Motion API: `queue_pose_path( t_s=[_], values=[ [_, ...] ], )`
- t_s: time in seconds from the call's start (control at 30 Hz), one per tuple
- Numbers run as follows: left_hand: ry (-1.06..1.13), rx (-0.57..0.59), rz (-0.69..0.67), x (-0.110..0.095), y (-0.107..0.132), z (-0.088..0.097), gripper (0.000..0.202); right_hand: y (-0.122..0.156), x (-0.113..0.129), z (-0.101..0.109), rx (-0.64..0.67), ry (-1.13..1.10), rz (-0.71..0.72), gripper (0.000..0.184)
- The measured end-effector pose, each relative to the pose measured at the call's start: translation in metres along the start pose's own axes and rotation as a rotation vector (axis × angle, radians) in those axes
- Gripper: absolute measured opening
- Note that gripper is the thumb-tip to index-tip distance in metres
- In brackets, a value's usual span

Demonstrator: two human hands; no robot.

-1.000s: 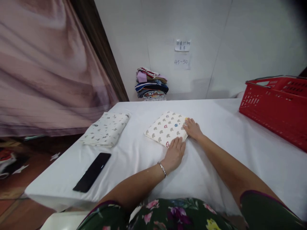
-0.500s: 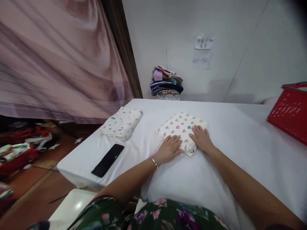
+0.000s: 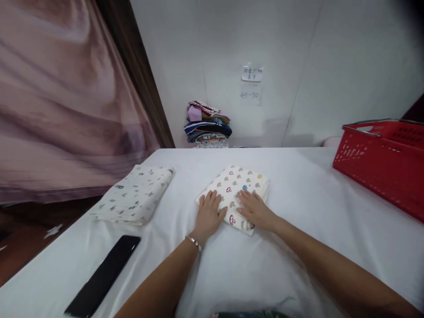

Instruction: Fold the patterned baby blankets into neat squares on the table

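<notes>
A folded white cloth (image 3: 238, 179) with small printed mushrooms in grey, red, blue and yellow lies flat on the white-covered table (image 3: 298, 190). My left hand (image 3: 210, 215) rests on its left near edge, palm down with the fingers stretched out. On the cloth's right side lies my right hand (image 3: 256, 210), its fingers spread flat over the print. Neither hand grips anything. A second folded white cloth (image 3: 135, 194), with small dark motifs, sits to the left, apart from both hands.
A black phone (image 3: 104, 276) lies on the table at the near left. At the right stands a red plastic basket (image 3: 384, 163). Against the wall is a stack of folded fabrics (image 3: 208, 126), with paper signs (image 3: 251, 74) above. A pink curtain (image 3: 66, 101) hangs at the left.
The view has shifted right, showing more of the red basket. My right hand has slid toward the near part of the mushroom cloth; my left hand stays at its left edge.
</notes>
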State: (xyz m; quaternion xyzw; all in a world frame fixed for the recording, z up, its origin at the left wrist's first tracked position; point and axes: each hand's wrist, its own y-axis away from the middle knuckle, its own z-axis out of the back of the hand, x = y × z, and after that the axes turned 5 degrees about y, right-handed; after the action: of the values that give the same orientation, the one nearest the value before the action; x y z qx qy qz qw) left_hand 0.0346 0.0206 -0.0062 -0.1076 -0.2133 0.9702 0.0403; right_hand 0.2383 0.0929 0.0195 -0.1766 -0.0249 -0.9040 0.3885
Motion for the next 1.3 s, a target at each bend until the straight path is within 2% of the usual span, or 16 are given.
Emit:
queue_pose_path(
  t_s=[0.07,0.13,0.23,0.3,0.4,0.5,0.57,0.63,0.7,0.8,0.9,1.0,1.13,1.3],
  values=[
    [0.004,-0.004,0.0,0.001,0.0,-0.002,0.046,-0.015,-0.018,0.013,-0.06,0.05,-0.055,0.059],
    [0.012,0.0,-0.003,0.001,0.0,-0.002,0.046,-0.033,-0.041,0.021,-0.11,0.118,-0.172,0.059],
    [0.025,0.009,0.006,0.002,-0.002,-0.001,0.046,-0.053,-0.076,0.02,-0.098,0.133,-0.377,0.059],
    [0.031,0.009,0.014,0.001,-0.001,-0.001,0.046,-0.059,-0.092,0.014,-0.087,0.077,-0.443,0.059],
    [0.056,0.007,0.014,0.001,-0.001,0.0,0.045,-0.058,-0.103,0.011,-0.116,-0.094,-0.464,0.061],
    [0.102,0.023,0.031,0.002,-0.004,0.004,0.043,-0.052,-0.11,0.02,-0.247,-0.412,-0.57,0.058],
    [0.13,0.023,0.08,0.007,-0.012,0.009,0.041,-0.047,-0.118,0.029,-0.335,-0.594,-0.669,0.053],
    [0.159,0.024,0.164,0.014,-0.023,0.014,0.041,-0.044,-0.127,0.035,-0.336,-0.681,-0.725,0.047],
    [0.195,0.073,0.262,0.024,-0.037,0.017,0.043,-0.043,-0.133,0.038,-0.281,-0.714,-0.732,0.039],
    [0.238,0.209,0.389,0.039,-0.058,0.019,0.048,-0.046,-0.137,0.041,-0.228,-0.732,-0.721,0.031],
    [0.235,0.326,0.485,0.047,-0.075,0.017,0.055,-0.053,-0.136,0.043,-0.155,-0.702,-0.717,0.034],
    [0.221,0.409,0.505,0.048,-0.084,0.016,0.053,-0.06,-0.135,0.044,-0.099,-0.636,-0.735,0.041],
    [0.278,0.382,0.51,0.047,-0.07,0.023,0.046,-0.069,-0.134,0.044,-0.134,-0.64,-0.696,0.048],
    [0.342,0.325,0.607,0.049,-0.024,0.043,0.051,-0.096,-0.118,0.038,-0.232,-0.767,-0.477,0.049]
  ],
)
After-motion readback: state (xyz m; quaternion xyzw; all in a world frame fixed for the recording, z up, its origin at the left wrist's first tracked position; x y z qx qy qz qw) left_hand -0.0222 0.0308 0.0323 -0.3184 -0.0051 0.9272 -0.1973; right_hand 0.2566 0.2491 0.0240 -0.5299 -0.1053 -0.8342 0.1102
